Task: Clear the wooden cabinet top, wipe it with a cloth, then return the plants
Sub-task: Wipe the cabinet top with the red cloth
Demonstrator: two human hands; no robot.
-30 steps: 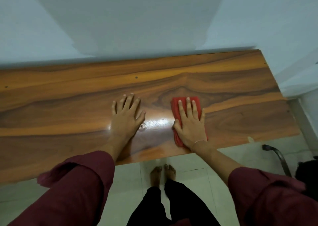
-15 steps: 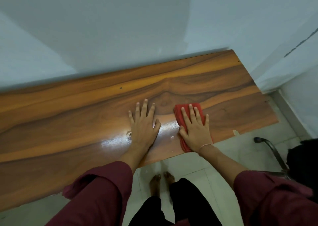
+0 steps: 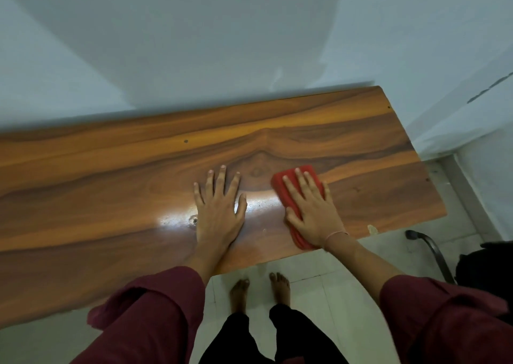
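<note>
Pale blue wall (image 3: pixel 194 44), white floor tiles (image 3: pixel 319 294), dark curved chair arm (image 3: pixel 427 250) (far right).

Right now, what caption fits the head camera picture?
Right hand presses a red cloth on the wooden cabinet top; left hand rests flat.

I see dim, soft light; one white glare patch on the cabinet top (image 3: pixel 111 186) beside the left hand (image 3: pixel 219 211). Wall above it shadowed. Wide-angle bending and blurred sleeves (image 3: pixel 150 316) below it.

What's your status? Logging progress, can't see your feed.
Right hand flat on red cloth, pressing it to cabinet top. Left hand open, braced on the wood. No plants in view, nothing in the way.
</note>
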